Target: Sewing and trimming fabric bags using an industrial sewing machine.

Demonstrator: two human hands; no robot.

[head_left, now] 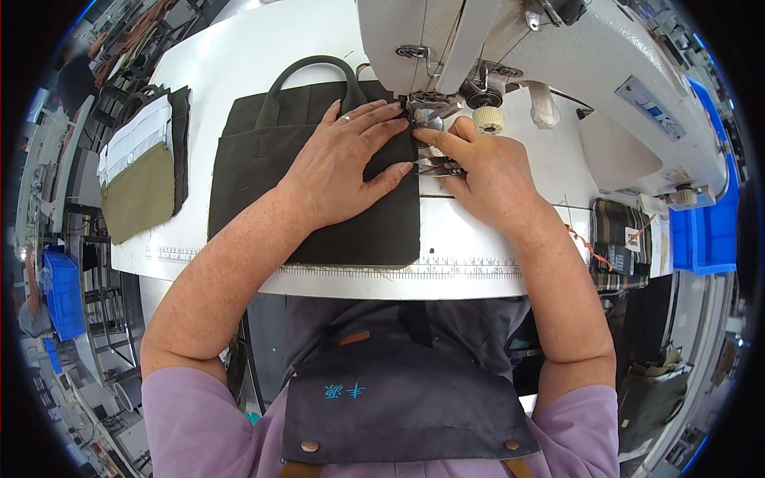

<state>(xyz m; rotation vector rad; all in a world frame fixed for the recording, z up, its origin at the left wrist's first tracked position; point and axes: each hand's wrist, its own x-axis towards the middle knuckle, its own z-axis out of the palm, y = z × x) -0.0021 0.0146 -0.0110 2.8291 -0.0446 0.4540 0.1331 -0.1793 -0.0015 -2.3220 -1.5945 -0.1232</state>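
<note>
A dark fabric bag piece (263, 215) with a looped handle (319, 60) lies flat on the white sewing table, its right edge at the sewing machine's needle area (414, 107). My left hand (339, 163) rests on top of the piece with its fingers spread, fingertips close to the presser foot. Small metal thread snips (434, 168) are held in my right hand (498, 175), their blades pointing left over the fabric's edge. My right index finger reaches to that same edge, just below the needle area. The machine head partly hides the stitching spot.
The white sewing machine (621, 64) overhangs the back right. Left of my work sits a stack of olive, white and dark bag pieces (139, 191). A plaid cloth item (617, 231) and a blue bin (709, 199) are at the right. A ruler strip (470, 269) follows the front edge.
</note>
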